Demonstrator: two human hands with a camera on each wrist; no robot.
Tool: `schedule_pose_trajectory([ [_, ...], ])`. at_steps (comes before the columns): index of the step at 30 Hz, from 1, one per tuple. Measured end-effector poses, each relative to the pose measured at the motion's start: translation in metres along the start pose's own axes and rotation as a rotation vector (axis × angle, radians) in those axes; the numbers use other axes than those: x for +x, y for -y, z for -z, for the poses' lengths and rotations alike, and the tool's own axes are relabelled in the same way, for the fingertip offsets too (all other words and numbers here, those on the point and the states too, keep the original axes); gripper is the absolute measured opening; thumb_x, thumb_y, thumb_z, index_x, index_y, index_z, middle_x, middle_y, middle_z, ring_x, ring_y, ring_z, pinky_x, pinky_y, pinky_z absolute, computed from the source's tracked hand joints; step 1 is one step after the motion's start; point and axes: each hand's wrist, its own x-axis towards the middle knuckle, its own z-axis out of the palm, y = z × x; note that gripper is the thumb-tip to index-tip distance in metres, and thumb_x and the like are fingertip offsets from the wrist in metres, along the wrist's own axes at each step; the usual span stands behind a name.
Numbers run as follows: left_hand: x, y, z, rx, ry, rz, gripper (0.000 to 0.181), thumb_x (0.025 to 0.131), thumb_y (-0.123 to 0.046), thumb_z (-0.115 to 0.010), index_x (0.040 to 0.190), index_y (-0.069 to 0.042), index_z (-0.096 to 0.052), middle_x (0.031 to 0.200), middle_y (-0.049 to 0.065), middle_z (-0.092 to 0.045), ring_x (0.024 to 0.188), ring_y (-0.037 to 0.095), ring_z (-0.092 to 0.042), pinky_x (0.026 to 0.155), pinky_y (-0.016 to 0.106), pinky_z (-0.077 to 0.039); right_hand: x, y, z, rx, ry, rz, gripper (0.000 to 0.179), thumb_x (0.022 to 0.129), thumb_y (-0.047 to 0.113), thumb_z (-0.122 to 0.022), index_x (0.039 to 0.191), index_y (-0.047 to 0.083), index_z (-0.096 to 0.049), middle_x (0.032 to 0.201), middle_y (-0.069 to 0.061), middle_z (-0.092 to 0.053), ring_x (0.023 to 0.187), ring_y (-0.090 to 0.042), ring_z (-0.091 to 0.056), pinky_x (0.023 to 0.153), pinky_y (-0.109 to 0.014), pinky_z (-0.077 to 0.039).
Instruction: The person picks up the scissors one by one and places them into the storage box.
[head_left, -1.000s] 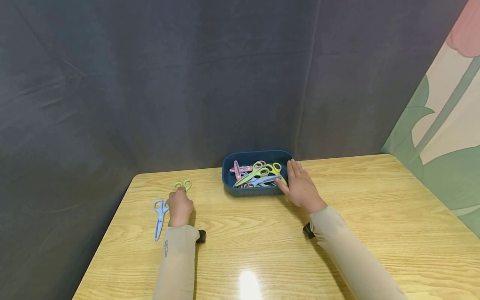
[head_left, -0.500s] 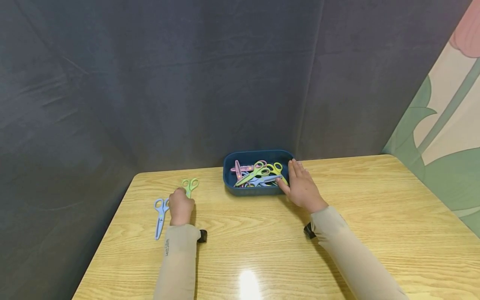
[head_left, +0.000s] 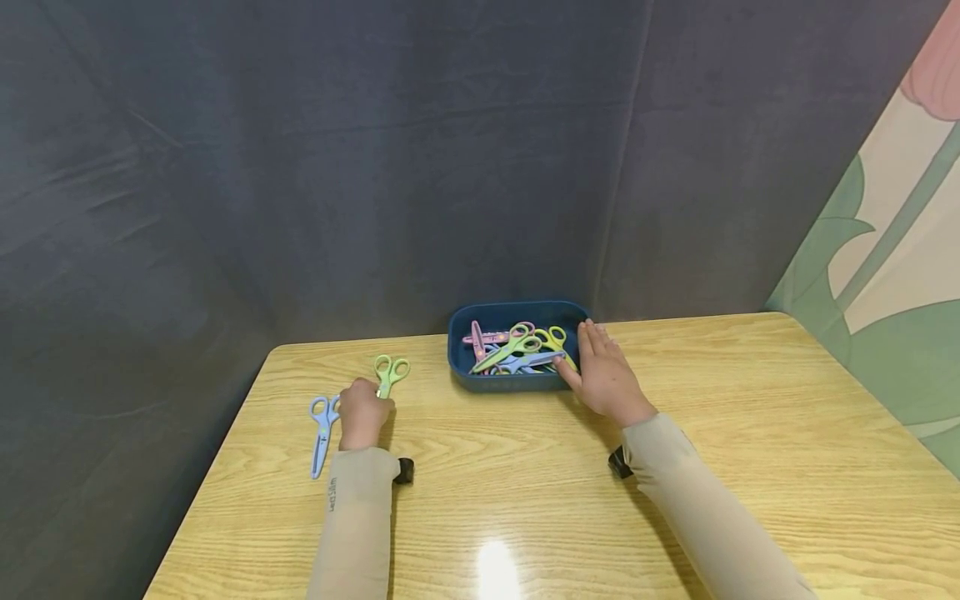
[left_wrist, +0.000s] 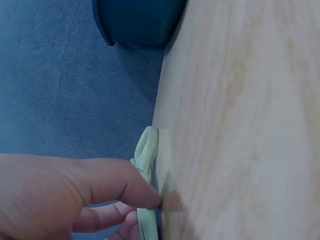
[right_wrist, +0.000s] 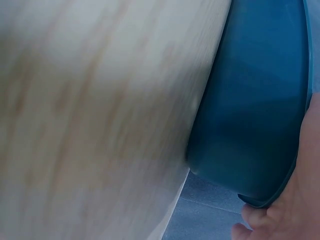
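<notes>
My left hand point(head_left: 364, 415) pinches a pair of light green scissors point(head_left: 391, 375) between thumb and fingers. The left wrist view shows the thumb on the side of the green scissors point(left_wrist: 145, 150), which lie at the tabletop, handle loops away from me. Just left of this hand, blue scissors point(head_left: 321, 437) lie with their tip toward me. With fingers straight, my right hand point(head_left: 606, 379) rests against the right end of a dark blue bin point(head_left: 495, 383), its thumb over the front rim. Inside the bin are several scissors, among them pink scissors point(head_left: 477, 340) and green scissors point(head_left: 504, 350).
The wooden table point(head_left: 487, 467) meets a dark curtain point(head_left: 375, 167) at its back edge, where the bin stands. A wall with a painted flower point(head_left: 915, 242) rises on the right. Black wrist cameras point(head_left: 405, 471) sit at both cuffs.
The green scissors in my left hand have shifted right and slightly toward me, and turned so their loops point more to the right. My right hand stays on the bin.
</notes>
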Motion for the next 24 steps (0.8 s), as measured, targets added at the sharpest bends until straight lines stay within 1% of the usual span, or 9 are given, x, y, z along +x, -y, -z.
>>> schedule_pose_trajectory([
  [1,0.0002,-0.0003,0.0004,-0.001,0.021,0.011,0.009,0.085,0.001,-0.065,0.079,0.007,-0.061,0.076,0.017,-0.055,0.074,0.031,-0.047,0.065,0.039,-0.041,-0.0001,0.0002,0.0,0.0,0.002,0.0,0.085,0.107,0.052,-0.037,0.154,-0.016,-0.015,0.163,-0.033,-0.01,0.151,-0.049,-0.01,0.121,-0.059,-0.01],
  [2,-0.0003,-0.0008,0.0011,-0.003,0.03,0.015,0.011,0.085,0.0,-0.065,0.09,0.01,-0.066,0.087,0.023,-0.062,0.082,0.035,-0.052,0.07,0.042,-0.046,0.0,0.0004,0.0001,0.0,0.003,0.0,0.085,0.107,0.052,-0.037,0.155,-0.016,-0.015,0.163,-0.033,-0.01,0.151,-0.049,-0.01,0.122,-0.059,-0.01],
  [4,-0.0012,-0.0014,0.0023,-0.019,0.044,0.021,0.028,0.086,-0.001,-0.066,0.111,0.013,-0.066,0.11,0.028,-0.065,0.094,0.039,-0.058,0.078,0.046,-0.051,0.0001,0.0003,0.0003,-0.001,0.004,-0.003,0.085,0.108,0.051,-0.037,0.155,-0.015,-0.014,0.164,-0.032,-0.01,0.152,-0.048,-0.009,0.122,-0.059,-0.01],
  [6,-0.0018,-0.0026,0.0037,-0.04,0.065,0.026,0.037,0.088,-0.001,-0.066,0.121,0.015,-0.061,0.117,0.03,-0.064,0.091,0.037,-0.06,0.079,0.046,-0.053,0.0003,0.0003,0.0,0.0,0.001,-0.002,0.085,0.108,0.051,-0.038,0.155,-0.016,-0.014,0.164,-0.032,-0.01,0.152,-0.048,-0.009,0.122,-0.059,-0.01],
  [8,-0.0022,-0.0035,0.0047,-0.047,0.071,0.026,0.035,0.088,0.0,-0.066,0.119,0.014,-0.061,0.112,0.029,-0.066,0.082,0.032,-0.06,0.075,0.044,-0.053,0.0005,-0.0003,-0.0002,0.001,-0.003,-0.002,0.084,0.108,0.05,-0.039,0.155,-0.016,-0.014,0.164,-0.032,-0.01,0.152,-0.048,-0.008,0.122,-0.059,-0.01],
  [12,-0.0011,-0.0044,0.0043,-0.038,0.069,0.021,0.027,0.088,-0.001,-0.066,0.112,0.011,-0.066,0.103,0.023,-0.068,0.074,0.026,-0.056,0.069,0.039,-0.05,0.0004,-0.0013,-0.0011,0.004,-0.01,0.0,0.084,0.108,0.049,-0.04,0.154,-0.016,-0.014,0.163,-0.033,-0.01,0.152,-0.048,-0.008,0.121,-0.059,-0.012],
  [14,-0.0009,-0.0046,0.0039,-0.032,0.065,0.016,0.024,0.089,-0.001,-0.065,0.11,0.01,-0.068,0.101,0.022,-0.069,0.072,0.025,-0.056,0.065,0.036,-0.048,0.0004,-0.0013,-0.001,0.004,-0.008,0.001,0.084,0.108,0.05,-0.039,0.155,-0.016,-0.014,0.163,-0.032,-0.01,0.152,-0.048,-0.008,0.121,-0.059,-0.011],
  [18,-0.0013,-0.005,0.0039,-0.039,0.067,0.005,0.024,0.09,0.0,-0.06,0.111,0.009,-0.067,0.1,0.023,-0.069,0.068,0.024,-0.054,0.058,0.032,-0.043,-0.0003,0.0,-0.0001,0.012,-0.008,0.003,0.084,0.108,0.049,-0.039,0.154,-0.016,-0.015,0.163,-0.033,-0.01,0.151,-0.049,-0.009,0.121,-0.059,-0.01],
  [24,-0.0019,-0.0053,0.0035,-0.046,0.053,-0.018,0.018,0.09,-0.001,-0.058,0.105,0.007,-0.065,0.084,0.016,-0.064,0.06,0.02,-0.047,0.052,0.029,-0.038,-0.001,0.0013,0.0009,0.016,-0.005,-0.002,0.084,0.108,0.049,-0.04,0.154,-0.016,-0.014,0.163,-0.033,-0.01,0.151,-0.049,-0.009,0.122,-0.059,-0.01],
])
